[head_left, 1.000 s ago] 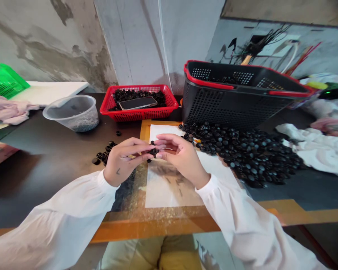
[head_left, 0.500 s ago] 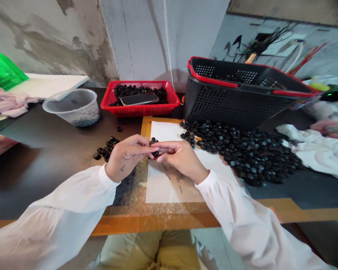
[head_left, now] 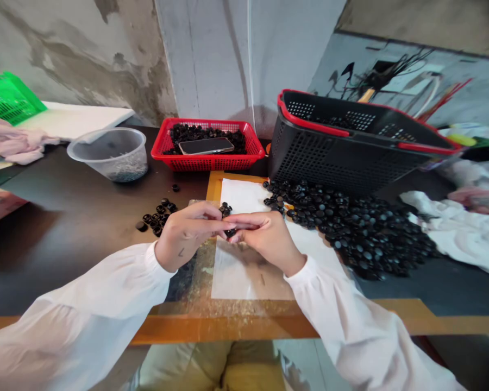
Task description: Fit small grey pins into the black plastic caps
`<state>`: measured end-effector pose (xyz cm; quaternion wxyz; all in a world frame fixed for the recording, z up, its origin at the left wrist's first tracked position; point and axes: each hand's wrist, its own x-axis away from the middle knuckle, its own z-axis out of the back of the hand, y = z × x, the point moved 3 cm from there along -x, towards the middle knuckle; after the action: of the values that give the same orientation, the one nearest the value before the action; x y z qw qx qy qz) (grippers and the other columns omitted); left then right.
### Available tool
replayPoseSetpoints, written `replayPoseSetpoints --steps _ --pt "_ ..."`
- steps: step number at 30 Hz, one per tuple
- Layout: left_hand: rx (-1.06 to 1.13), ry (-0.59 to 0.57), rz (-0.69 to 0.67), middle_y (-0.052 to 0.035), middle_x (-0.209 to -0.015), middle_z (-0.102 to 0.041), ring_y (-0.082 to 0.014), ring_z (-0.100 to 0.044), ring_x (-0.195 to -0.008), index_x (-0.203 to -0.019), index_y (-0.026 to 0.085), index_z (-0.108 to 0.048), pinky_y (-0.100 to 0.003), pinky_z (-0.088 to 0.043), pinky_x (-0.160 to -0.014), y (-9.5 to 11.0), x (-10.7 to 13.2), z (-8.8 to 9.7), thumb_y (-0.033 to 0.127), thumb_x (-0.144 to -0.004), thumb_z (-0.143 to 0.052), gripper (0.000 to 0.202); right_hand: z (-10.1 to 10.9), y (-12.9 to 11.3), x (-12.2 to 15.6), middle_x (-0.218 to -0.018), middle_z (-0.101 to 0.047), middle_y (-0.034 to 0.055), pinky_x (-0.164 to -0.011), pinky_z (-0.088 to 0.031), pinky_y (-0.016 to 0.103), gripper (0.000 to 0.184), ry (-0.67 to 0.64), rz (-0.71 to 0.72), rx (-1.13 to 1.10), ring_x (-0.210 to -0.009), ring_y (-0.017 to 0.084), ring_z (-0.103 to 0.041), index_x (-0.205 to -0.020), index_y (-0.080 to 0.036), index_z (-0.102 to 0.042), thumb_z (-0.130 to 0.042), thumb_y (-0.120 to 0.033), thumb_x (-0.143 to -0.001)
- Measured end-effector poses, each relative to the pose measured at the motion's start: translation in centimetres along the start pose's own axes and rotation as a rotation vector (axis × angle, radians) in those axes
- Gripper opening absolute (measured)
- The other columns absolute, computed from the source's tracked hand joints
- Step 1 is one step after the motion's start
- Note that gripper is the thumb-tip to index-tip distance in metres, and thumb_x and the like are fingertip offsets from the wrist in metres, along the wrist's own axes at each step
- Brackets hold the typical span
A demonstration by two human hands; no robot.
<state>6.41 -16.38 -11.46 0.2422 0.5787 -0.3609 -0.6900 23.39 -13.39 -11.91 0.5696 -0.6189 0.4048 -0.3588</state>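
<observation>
My left hand (head_left: pixel 185 233) and my right hand (head_left: pixel 264 234) meet fingertip to fingertip above a white sheet (head_left: pixel 244 266) on the table. Both pinch a small black round part (head_left: pixel 230 232) held between them. A big heap of the same black round parts (head_left: pixel 350 228) lies to the right of my hands. A small cluster of these parts (head_left: pixel 157 214) sits to the left, near my left hand. A couple more parts (head_left: pixel 225 208) lie just beyond my fingers.
A red tray (head_left: pixel 212 161) of black parts with a phone (head_left: pixel 206 145) on top stands at the back. A clear plastic tub (head_left: pixel 110 155) is at back left, a black basket with red rim (head_left: pixel 350 144) at back right. White cloth (head_left: pixel 460 231) lies far right.
My hands stay pinched together on the small part; the right fingers have closed down more over it. The view has shifted slightly downward.
</observation>
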Motion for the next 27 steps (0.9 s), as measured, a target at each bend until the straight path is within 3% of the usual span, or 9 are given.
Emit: replayPoseSetpoints --steps 8,13,17,20,24,27 --pt "0.093 -0.019 0.041 -0.0050 -0.094 -0.060 -0.0132 -0.072 -0.075 -0.111 0.026 -0.080 -0.025 -0.065 -0.072 -0.8 -0.2 0.5 0.018 -0.090 -0.072 0.024 0.6 -0.3 -0.5 -0.092 -0.081 -0.0021 -0.082 -0.061 0.026 0.048 -0.158 -0.002 -0.084 -0.081 0.014 -0.075 -0.099 -0.027 -0.081 -0.088 -0.009 -0.055" --pt "0.047 -0.012 -0.007 -0.0059 -0.091 -0.062 -0.0143 -0.069 -0.079 -0.109 0.027 -0.081 -0.023 -0.064 -0.067 -0.3 0.0 0.1 0.018 -0.090 -0.071 0.023 0.2 -0.3 -0.1 -0.075 -0.078 -0.0017 -0.074 -0.060 0.028 0.031 -0.068 0.033 0.006 -0.067 0.013 -0.071 -0.092 -0.023 -0.083 -0.073 -0.009 -0.066" --pt "-0.036 0.033 -0.109 -0.0061 -0.091 -0.064 -0.0134 -0.067 -0.081 -0.113 0.028 -0.079 -0.021 -0.062 -0.065 0.2 0.2 -0.4 0.012 -0.090 -0.070 0.030 -0.3 -0.4 0.8 -0.062 -0.072 -0.0035 -0.060 -0.056 0.025 0.034 0.038 0.051 0.023 -0.056 0.011 -0.065 -0.089 -0.023 -0.083 -0.059 -0.008 -0.070" --pt "-0.046 0.054 -0.119 -0.0056 -0.090 -0.064 -0.0135 -0.067 -0.079 -0.115 0.029 -0.078 -0.023 -0.062 -0.065 0.1 0.2 -0.6 0.014 -0.091 -0.070 0.030 -0.3 -0.4 0.9 -0.061 -0.070 -0.0047 -0.057 -0.054 0.023 0.033 0.035 0.070 -0.026 -0.054 0.010 -0.063 -0.088 -0.024 -0.083 -0.059 -0.008 -0.072" --pt "-0.079 0.084 -0.082 -0.0043 -0.091 -0.061 -0.0107 -0.067 -0.069 -0.115 0.031 -0.078 -0.022 -0.059 -0.060 -0.2 0.0 -0.4 0.020 -0.093 -0.067 0.027 0.0 -0.4 0.1 -0.072 -0.074 -0.0031 -0.060 -0.056 0.025 0.023 -0.038 0.121 -0.027 -0.055 0.011 -0.064 -0.098 -0.026 -0.082 -0.073 -0.018 -0.078" --pt "-0.152 0.082 -0.073 -0.0047 -0.092 -0.060 -0.0110 -0.068 -0.069 -0.115 0.029 -0.078 -0.023 -0.060 -0.062 -0.6 0.0 0.0 0.019 -0.093 -0.068 0.027 0.3 -0.5 -0.4 -0.098 -0.078 0.0012 -0.078 -0.059 0.030 0.033 -0.091 0.174 0.014 -0.080 0.016 -0.070 -0.108 -0.028 -0.079 -0.083 -0.030 -0.075"
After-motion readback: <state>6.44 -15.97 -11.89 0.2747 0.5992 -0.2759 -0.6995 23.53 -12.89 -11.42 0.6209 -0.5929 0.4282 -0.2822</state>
